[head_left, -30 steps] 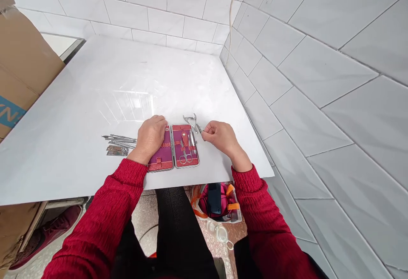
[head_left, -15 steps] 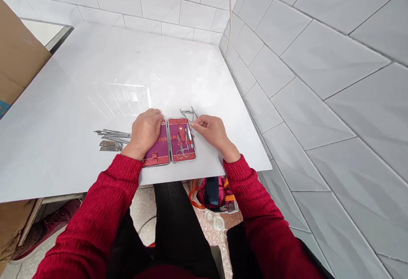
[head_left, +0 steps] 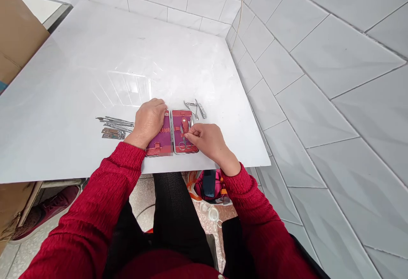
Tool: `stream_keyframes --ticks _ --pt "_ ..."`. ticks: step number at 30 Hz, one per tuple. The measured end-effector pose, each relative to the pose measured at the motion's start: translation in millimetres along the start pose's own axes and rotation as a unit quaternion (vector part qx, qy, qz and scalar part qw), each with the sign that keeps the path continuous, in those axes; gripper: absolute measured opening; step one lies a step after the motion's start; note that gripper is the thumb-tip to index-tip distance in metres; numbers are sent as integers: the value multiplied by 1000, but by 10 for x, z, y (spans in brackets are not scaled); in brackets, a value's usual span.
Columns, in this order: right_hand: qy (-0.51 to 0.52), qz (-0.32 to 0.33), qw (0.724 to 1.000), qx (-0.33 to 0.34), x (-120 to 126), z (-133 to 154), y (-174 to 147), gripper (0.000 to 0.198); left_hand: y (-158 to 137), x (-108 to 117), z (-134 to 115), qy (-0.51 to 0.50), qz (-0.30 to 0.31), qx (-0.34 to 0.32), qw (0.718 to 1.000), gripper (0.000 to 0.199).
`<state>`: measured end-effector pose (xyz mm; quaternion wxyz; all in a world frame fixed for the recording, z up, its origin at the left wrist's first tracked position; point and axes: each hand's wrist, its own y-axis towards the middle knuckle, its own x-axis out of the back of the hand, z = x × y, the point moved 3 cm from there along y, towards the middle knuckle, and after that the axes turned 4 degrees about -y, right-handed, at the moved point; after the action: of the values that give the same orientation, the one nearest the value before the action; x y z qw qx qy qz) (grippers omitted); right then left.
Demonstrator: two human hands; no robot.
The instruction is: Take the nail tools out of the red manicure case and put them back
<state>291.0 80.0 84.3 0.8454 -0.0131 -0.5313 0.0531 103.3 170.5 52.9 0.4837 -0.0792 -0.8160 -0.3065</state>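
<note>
A red manicure case (head_left: 162, 138) with a purple lining lies open on the white table. My left hand (head_left: 150, 119) grips the upper left edge of its left half, fingers curled over the rim. Over the right half, my right hand (head_left: 205, 140) has thumb and finger pinched together beside the tools; what they hold, if anything, is hidden. Small scissors (head_left: 182, 143) sit in that half, below a red snap strap (head_left: 185, 124). Beyond the case lie a cuticle nipper (head_left: 192, 105) and a nail clipper (head_left: 202, 109).
Left of my left hand lie several slim metal tools (head_left: 117, 122) and nail clippers (head_left: 111, 134). Tiled walls (head_left: 306, 100) border the table (head_left: 79, 70) behind and at the right. A cardboard box (head_left: 19, 32) stands at the left; a pink bag (head_left: 199, 184) is below the table.
My right hand has moved down from the upper right corner of the case to the scissors' handles. My left hand stays on the case. The whole view has shifted slightly.
</note>
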Motion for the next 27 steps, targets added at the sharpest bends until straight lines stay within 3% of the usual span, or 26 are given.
stream_keyframes --ticks 5,9,12,19,27 --pt "-123 59 991 -10 -103 154 -216 13 -6 -3 -5 -2 0 -2 1000 32" --pt "-193 69 978 -24 -96 204 -198 21 -7 -9 3 0 -1 0 1000 31" --pt "-196 82 977 -32 -96 247 -167 29 -8 -6 0 7 0 -1 1000 31" --pt "-201 101 974 -17 -98 296 -105 17 -9 13 -23 4 3 -3 1000 31" --pt "-220 117 968 -14 -113 341 -33 19 -16 -1 -9 1 8 1 1000 31"
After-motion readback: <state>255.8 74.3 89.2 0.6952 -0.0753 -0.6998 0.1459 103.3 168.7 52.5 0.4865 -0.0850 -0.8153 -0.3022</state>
